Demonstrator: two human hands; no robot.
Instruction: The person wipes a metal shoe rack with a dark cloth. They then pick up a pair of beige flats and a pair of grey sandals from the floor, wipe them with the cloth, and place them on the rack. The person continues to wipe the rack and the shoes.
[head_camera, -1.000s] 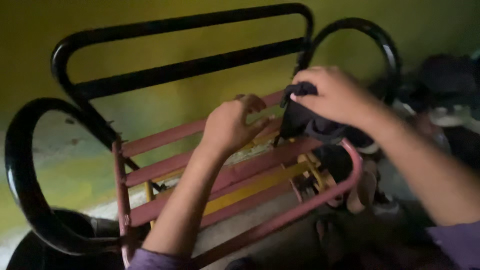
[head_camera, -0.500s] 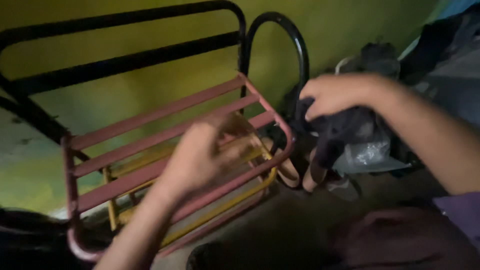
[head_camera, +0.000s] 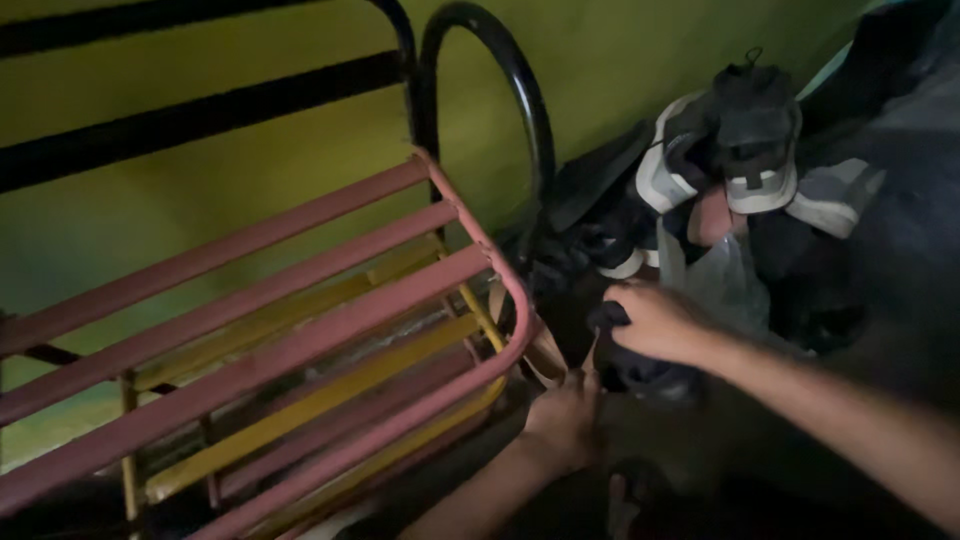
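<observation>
My right hand (head_camera: 655, 320) is closed on a dark piece of cloth or footwear (head_camera: 640, 370), held low just right of the rack's corner. My left hand (head_camera: 568, 412) is below it near the floor, fingers touching a tan sandal (head_camera: 545, 355) that leans by the rack; whether it grips the sandal is unclear. A metal shoe rack (head_camera: 300, 330) with red upper slats and yellow lower slats fills the left half of the view. Its black tube frame (head_camera: 500, 80) rises behind.
A pile of shoes and sneakers (head_camera: 740, 150) with a clear plastic bag (head_camera: 725, 285) lies against the green wall (head_camera: 600, 50) at the right. Dark fabric (head_camera: 900, 120) covers the far right. The floor below is dark and dim.
The view has swung right. My right hand has come down with the dark item from rack height to near the floor. My left hand has left the red slats and dropped to the sandal.
</observation>
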